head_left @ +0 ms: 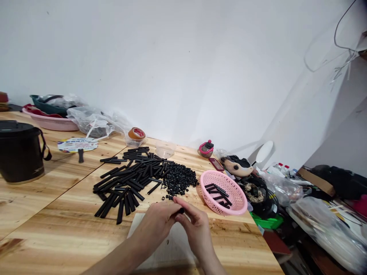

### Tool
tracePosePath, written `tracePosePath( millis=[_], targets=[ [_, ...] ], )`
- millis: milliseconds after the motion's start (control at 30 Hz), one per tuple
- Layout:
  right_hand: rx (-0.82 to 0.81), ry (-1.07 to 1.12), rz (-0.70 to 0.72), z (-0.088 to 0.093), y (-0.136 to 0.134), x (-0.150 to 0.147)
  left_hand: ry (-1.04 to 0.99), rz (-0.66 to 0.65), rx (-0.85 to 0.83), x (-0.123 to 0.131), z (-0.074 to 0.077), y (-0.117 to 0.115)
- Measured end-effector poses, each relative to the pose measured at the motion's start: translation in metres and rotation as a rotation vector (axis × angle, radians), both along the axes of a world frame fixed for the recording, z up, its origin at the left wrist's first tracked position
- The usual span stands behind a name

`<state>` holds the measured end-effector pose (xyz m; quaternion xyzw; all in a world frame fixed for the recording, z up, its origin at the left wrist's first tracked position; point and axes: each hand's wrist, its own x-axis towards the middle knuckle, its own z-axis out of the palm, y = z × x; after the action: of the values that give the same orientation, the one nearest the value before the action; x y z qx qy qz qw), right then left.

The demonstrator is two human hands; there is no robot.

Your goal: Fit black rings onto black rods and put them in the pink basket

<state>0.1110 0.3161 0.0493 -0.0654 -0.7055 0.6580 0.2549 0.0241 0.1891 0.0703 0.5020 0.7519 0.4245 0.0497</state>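
Above a pale board [151, 261], my left hand [159, 221] and my right hand [196, 223] meet at the fingertips. Both are closed around a black tube [181, 211], of which only a dark end shows between the fingers. Just beyond them lies a heap of small black pieces [179, 177]. A loose pile of longer black tubes [134, 177] spreads to its left. To the right of my hands, a pink basket [243, 198] holds several black tubes.
Tape [137, 133], a clear bowl [165, 149], a grey and pink container [206, 149] and a phone [216, 164] stand or lie along the back. On the left are a black bucket [20, 156] and a fan [77, 145]. Bags and cables [265, 200] crowd the right edge.
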Motion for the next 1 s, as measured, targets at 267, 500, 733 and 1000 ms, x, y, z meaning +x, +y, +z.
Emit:
tracePosePath(
  millis=[267,500,733,1000],
  targets=[
    [-0.160,-0.037,0.139,-0.019,0.000,-0.009,-0.132,-0.006,-0.089,-0.009,-0.022,-0.002],
    [-0.256,-0.077,0.317,-0.001,0.009,-0.021,-0.354,-0.068,-0.107,-0.025,-0.010,0.011],
    [-0.344,-0.142,0.290,0.003,0.016,-0.016,-0.490,-0.153,-0.170,-0.023,0.002,0.028],
    [-0.161,-0.011,-0.024,0.042,0.049,-0.002,-0.213,0.041,-0.198,-0.063,0.024,0.004]
  ],
)
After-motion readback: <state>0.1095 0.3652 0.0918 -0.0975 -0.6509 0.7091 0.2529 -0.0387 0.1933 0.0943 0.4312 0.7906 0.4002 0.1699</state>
